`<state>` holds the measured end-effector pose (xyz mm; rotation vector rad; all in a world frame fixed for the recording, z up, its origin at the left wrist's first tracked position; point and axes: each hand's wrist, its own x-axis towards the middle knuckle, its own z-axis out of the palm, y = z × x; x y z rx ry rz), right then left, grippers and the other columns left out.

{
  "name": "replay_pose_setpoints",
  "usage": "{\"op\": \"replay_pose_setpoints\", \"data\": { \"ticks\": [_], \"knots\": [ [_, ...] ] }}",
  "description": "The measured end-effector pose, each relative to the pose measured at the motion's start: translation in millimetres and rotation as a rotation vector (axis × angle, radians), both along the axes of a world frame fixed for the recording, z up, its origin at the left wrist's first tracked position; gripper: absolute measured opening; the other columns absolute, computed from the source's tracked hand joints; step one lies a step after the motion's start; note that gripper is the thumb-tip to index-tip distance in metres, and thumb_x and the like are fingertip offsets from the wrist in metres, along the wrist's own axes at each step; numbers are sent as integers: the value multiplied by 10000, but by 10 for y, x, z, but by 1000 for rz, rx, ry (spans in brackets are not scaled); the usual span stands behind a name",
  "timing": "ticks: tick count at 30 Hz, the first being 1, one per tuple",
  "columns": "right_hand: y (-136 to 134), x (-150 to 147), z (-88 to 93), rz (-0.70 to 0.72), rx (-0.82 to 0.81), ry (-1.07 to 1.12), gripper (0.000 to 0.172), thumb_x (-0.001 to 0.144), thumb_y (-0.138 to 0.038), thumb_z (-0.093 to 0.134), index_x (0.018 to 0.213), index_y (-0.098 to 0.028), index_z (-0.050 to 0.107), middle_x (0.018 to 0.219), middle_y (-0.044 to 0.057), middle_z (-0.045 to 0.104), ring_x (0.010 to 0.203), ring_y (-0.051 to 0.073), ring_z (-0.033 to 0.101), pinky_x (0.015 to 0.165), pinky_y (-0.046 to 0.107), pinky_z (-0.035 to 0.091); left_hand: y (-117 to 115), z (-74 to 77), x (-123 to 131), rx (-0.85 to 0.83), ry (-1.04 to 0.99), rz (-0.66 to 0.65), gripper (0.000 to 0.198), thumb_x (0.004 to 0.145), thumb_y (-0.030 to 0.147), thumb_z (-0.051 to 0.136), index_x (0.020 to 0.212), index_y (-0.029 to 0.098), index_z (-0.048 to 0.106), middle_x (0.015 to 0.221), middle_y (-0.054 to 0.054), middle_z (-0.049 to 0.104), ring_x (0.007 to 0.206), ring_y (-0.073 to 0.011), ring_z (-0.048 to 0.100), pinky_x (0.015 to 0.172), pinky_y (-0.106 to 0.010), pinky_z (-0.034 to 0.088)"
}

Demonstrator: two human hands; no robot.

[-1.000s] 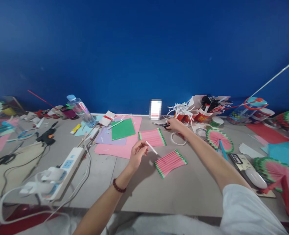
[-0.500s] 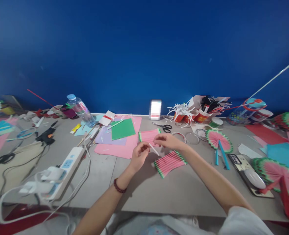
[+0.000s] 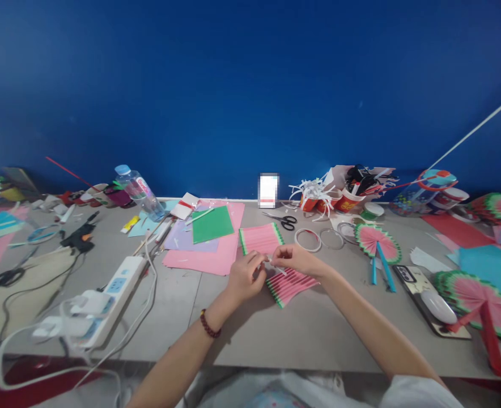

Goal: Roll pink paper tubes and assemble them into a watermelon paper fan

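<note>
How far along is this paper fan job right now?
Done: several finished fans lie at the right, one with a blue handle and a larger one with a red handle. In hand: the left hand and right hand together pinch a thin white strip above a pleated pink sheet. Left: that sheet and a second pleated sheet are not yet fans.

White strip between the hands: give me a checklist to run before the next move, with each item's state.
1. White strip pinched by both left hand and right hand: ok.
2. Pleated pink paper lies flat on the table under the hands: ok.
3. Scissors free, apart from both hands: ok.
4. Tape rings within view nearby: ok.
5. Strip's backing peeled: cannot tell.
</note>
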<state>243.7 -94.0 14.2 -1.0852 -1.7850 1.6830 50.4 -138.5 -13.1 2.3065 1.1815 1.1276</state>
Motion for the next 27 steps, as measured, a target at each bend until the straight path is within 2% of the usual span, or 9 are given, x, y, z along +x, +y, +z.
{"op": "replay_pose_setpoints", "data": {
  "ticks": [4, 7, 9, 14, 17, 19, 22, 25, 27],
  "knots": [
    [0, 95, 80, -12, 4, -21, 303, 708, -440, 686, 688, -149, 607, 590, -33, 524, 536, 80, 439, 539, 239, 342, 42, 37, -41, -38, 13, 82, 178, 780, 99, 438, 888, 191, 545, 814, -31, 579, 714, -139, 547, 641, -253, 435],
    [58, 196, 154, -156, 70, 2, 269, 723, -425, 673, 718, -165, 603, 616, -26, 528, 549, 87, 449, 544, 242, 354, 111, 97, -62, -138, -29, 126, 174, 788, 140, 474, 933, 201, 548, 878, -32, 595, 822, -158, 573, 739, -288, 468],
    [109, 265, 206, -264, 112, 23, 252, 725, -412, 668, 816, -183, 620, 698, -7, 574, 589, 102, 488, 561, 249, 385, 183, 145, -45, -192, -4, 106, 220, 793, 208, 519, 1011, 209, 547, 987, -53, 596, 943, -186, 572, 820, -329, 473],
    [255, 358, 309, -351, 198, 33, 426, 728, -359, 658, 1126, -240, 565, 1019, 58, 625, 789, 155, 580, 662, 292, 469, 498, 177, 108, -201, 338, 11, 694, 672, 420, 693, 1266, 170, 435, 1289, -153, 489, 1216, -318, 441, 1012, -469, 361],
    [383, 351, 282, -319, 301, -21, 562, 727, -333, 657, 1253, -245, 478, 1055, 69, 616, 841, 164, 585, 798, 349, 481, 745, 75, 200, -165, 465, -19, 1003, 576, 575, 721, 1377, 142, 301, 1447, -197, 316, 1327, -374, 295, 1066, -507, 267],
    [471, 341, 231, -265, 353, -68, 672, 740, -338, 644, 1349, -262, 371, 1117, 77, 593, 896, 175, 588, 851, 378, 475, 884, -15, 237, -186, 517, -22, 1078, 566, 647, 688, 1403, 125, 253, 1480, -215, 252, 1355, -387, 242, 1086, -516, 211],
    [560, 334, 161, -155, 425, -204, 822, 747, -336, 636, 1441, -287, 198, 1221, 89, 553, 1044, 218, 558, 929, 428, 440, 1009, -113, 247, -186, 535, -52, 1027, 602, 586, 700, 1402, 120, 256, 1438, -204, 343, 1343, -360, 280, 1103, -483, 183],
    [582, 332, 113, -44, 477, -319, 924, 745, -312, 628, 1472, -299, 58, 1336, 97, 479, 1204, 260, 473, 997, 451, 389, 1049, -153, 220, -176, 480, -72, 882, 666, 497, 689, 1375, 138, 305, 1351, -179, 454, 1254, -337, 401, 1051, -458, 282],
    [583, 333, 73, 12, 488, -354, 989, 733, -297, 636, 1473, -307, -21, 1402, 95, 416, 1266, 267, 421, 1031, 446, 357, 1062, -167, 198, -171, 434, -72, 833, 686, 470, 685, 1363, 146, 321, 1326, -180, 467, 1212, -335, 434, 999, -455, 342]
  ]
}}
